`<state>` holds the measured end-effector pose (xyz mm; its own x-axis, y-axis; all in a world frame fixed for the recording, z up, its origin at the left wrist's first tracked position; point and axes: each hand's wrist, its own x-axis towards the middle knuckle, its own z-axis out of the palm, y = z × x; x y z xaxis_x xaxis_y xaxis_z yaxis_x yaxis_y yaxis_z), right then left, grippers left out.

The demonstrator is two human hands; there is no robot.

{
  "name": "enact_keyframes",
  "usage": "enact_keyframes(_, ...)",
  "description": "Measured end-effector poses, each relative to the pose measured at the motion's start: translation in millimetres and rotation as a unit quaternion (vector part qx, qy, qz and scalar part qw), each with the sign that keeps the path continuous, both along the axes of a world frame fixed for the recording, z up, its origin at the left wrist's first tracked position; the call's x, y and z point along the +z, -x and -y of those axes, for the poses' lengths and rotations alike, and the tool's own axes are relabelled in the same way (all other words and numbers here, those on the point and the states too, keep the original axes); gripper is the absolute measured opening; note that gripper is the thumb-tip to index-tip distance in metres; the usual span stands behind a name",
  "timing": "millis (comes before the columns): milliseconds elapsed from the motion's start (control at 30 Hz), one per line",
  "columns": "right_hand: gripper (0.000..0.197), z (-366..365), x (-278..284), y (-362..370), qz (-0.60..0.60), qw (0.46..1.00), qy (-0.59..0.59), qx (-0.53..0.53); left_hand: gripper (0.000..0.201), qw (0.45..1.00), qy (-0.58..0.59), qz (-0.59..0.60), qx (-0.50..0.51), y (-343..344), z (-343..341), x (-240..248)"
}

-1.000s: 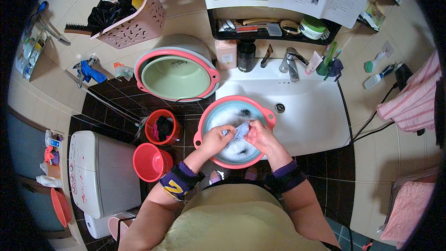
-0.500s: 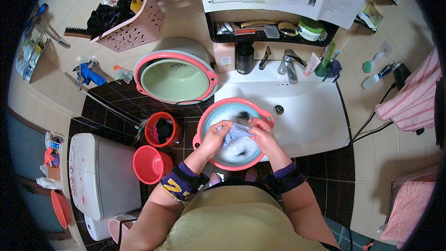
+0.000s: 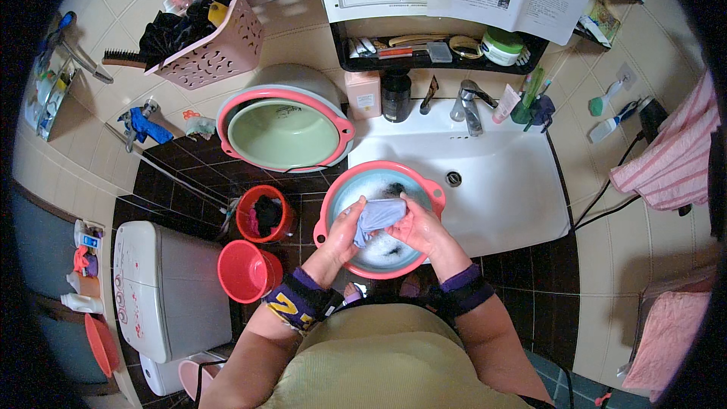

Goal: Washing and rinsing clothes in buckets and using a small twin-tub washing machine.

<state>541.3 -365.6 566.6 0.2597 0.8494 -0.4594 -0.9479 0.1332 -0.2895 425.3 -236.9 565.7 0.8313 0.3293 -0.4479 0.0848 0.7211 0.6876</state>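
Note:
A wet light blue cloth (image 3: 381, 216) is spread between my hands over a round basin (image 3: 331, 195) with a pink rim and a blue inside. My left hand (image 3: 345, 230) grips the cloth's left side, its fingers curled into the folds. On the other side my right hand (image 3: 419, 226) is turned palm up and holds the right end, its fingers partly under the fabric. White suds (image 3: 369, 185) and dark cloth (image 3: 394, 188) lie in the basin's water below. Whether the light blue cloth touches the water I cannot tell.
The basin overlaps the left edge of a white sink (image 3: 507, 182) with a metal faucet (image 3: 471, 110). Larger stacked basins (image 3: 344, 130) lean behind it. Two red buckets (image 3: 246, 269) stand left, near a washing machine (image 3: 189, 288). Bottles (image 3: 397, 95) line the sink's back.
The cloth, stretched and bunched before, is now spread flatter and raised in view. My right hand has turned so its palm faces up. The basin stays in place.

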Motion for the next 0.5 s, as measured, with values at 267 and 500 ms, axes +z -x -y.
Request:
enact_keyframes(267,0.028,-19,40,60,0.802,0.579,0.076,-0.125,0.036,0.99,0.103,0.086,0.049,-9,12,-64)
enact_keyframes(500,0.03,-17,35,43,0.884,0.413,0.14,-0.169,0.032,0.996,0.081,-0.041,0.018,-18,39,-17)
